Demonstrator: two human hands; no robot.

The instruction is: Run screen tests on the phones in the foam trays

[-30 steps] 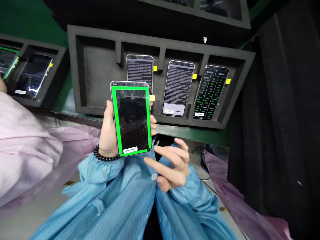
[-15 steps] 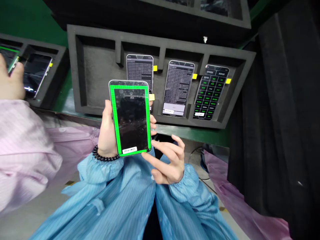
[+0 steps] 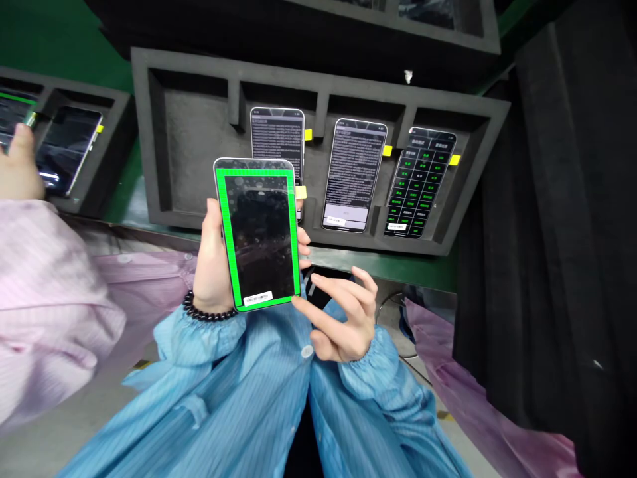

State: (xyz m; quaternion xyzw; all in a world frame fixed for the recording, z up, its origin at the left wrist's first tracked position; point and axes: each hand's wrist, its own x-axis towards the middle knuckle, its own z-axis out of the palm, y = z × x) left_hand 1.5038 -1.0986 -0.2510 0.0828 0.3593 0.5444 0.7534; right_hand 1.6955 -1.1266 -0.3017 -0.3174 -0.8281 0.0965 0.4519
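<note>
My left hand point(image 3: 213, 265) is wrapped round a smartphone point(image 3: 263, 239), thumb on its left edge and fingertips showing at the right. A continuous green band frames the dark screen, and a white barcode label sits near the bottom. Off the phone's right edge sticks a yellow tab point(image 3: 300, 192). My right hand point(image 3: 346, 315) holds nothing; its fingers are apart, with the index fingertip at the phone's lower right corner. Behind the held phone, another phone point(image 3: 277, 133) with lines of text lies in the black foam tray point(image 3: 189, 146), partly hidden.
Two more phones lie in the tray: one with text point(image 3: 354, 172) and one with a green-lettered grid point(image 3: 421, 182). At left, a co-worker's hand point(image 3: 20, 169) reaches over a second foam tray holding a dark phone point(image 3: 70, 149). A black curtain point(image 3: 537, 232) hangs at right.
My right index fingertip has moved a little right along the phone's bottom edge to its corner, where the green band now closes. The co-worker's hand has shifted slightly left and down.
</note>
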